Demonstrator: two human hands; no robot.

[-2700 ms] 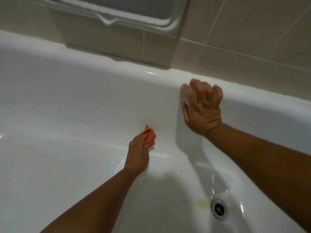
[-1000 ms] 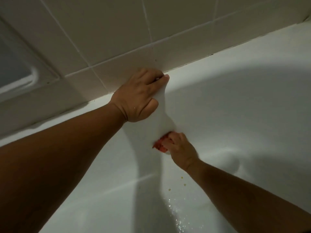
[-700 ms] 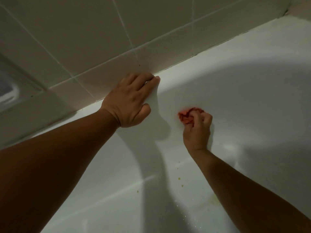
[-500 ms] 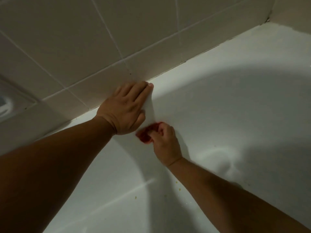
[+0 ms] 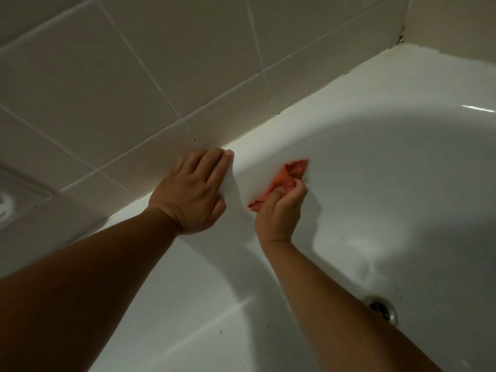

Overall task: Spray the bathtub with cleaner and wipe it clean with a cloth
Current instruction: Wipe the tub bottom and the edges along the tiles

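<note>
The white bathtub (image 5: 362, 103) fills the lower right of the head view, its rim running along the tiled wall. My left hand (image 5: 193, 194) lies flat, palm down, on the rim and holds nothing. Just to its right, my right hand (image 5: 279, 213) is closed around a crumpled orange cloth (image 5: 288, 177) and presses it against the tub's inner wall just below the rim. Part of the cloth sticks out above my fingers. No spray bottle is in view.
Beige wall tiles (image 5: 134, 84) rise behind the rim and meet a corner at the top right. The metal drain (image 5: 382, 310) sits in the tub floor at the lower right. A white frame (image 5: 6, 205) shows at the left edge. A small brown speck (image 5: 33, 331) lies on the floor.
My right hand has slid the cloth right and slightly up, away from my left hand. The left hand stays on the rim. The drain has come into view.
</note>
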